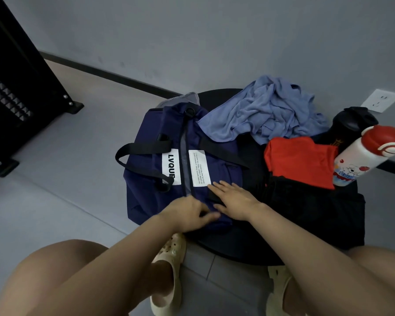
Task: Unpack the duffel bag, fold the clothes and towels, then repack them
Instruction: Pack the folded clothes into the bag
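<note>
Head view shows me a dark blue duffel bag (151,156) lying on a small round black tabletop (237,247). Part of the bag hangs over the left edge. It has black handles and 2 white labels. Its zipper runs down the middle, and I see a thin gray gap between the 2 labels.

My left hand (189,215) is on the near end of the bag. Its grip is curled, with the thumb and fingers pinched together on the blue cloth close to the zipper end. I cannot tell if it holds the zipper pull. My right hand (234,199) lies flat on the bag just beside the left one. Its fingers are straight and spread apart, pressing down on the cloth and a black strap.

A light blue towel (267,117) sits in a messy heap at the far side of the tabletop, and its edge lies over the bag. A red shirt (301,160) sits to the right of the bag. Black clothes (306,208) lie under the shirt and closer to me.

A white bottle (363,156) with a red lid stands at the right edge. A black bottle (349,126) stands just behind it.

I see 2 pale clogs (169,277) on the gray floor. A wall socket (381,100) is on the wall.
</note>
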Demonstrator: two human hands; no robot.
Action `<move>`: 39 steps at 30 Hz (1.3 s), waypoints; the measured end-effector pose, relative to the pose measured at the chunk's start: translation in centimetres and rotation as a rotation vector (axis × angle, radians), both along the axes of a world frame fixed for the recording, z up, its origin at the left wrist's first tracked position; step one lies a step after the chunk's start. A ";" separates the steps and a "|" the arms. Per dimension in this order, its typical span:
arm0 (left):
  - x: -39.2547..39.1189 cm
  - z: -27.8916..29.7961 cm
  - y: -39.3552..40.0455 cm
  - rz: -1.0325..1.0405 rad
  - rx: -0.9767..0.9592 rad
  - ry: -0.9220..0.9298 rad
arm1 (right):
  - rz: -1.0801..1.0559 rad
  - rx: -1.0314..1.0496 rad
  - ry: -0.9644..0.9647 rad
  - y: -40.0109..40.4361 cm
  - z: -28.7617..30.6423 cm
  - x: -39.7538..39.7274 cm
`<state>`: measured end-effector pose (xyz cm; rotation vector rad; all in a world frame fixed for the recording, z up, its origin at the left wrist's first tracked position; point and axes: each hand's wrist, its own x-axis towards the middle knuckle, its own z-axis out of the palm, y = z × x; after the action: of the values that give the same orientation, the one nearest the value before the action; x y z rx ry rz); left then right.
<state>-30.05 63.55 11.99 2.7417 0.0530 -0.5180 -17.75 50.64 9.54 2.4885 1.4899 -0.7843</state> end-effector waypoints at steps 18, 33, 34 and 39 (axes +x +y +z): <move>4.0 -2.6 4.2 0.554 0.274 0.296 | -0.115 0.172 -0.140 3.3 0.0 -1.2; 2.2 2.0 7.1 0.639 0.058 -0.041 | -0.386 0.106 -0.122 8.5 -1.2 -2.5; 2.1 2.2 7.2 0.637 0.078 -0.037 | -0.389 0.092 -0.133 8.8 -1.2 -2.5; 2.0 2.6 8.4 0.667 0.088 -0.059 | -0.275 0.053 -0.213 9.8 -0.4 -2.1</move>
<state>-28.02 71.98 14.63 2.5939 0.9505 -0.2438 -19.87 60.45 9.13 2.7521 1.1293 -0.4998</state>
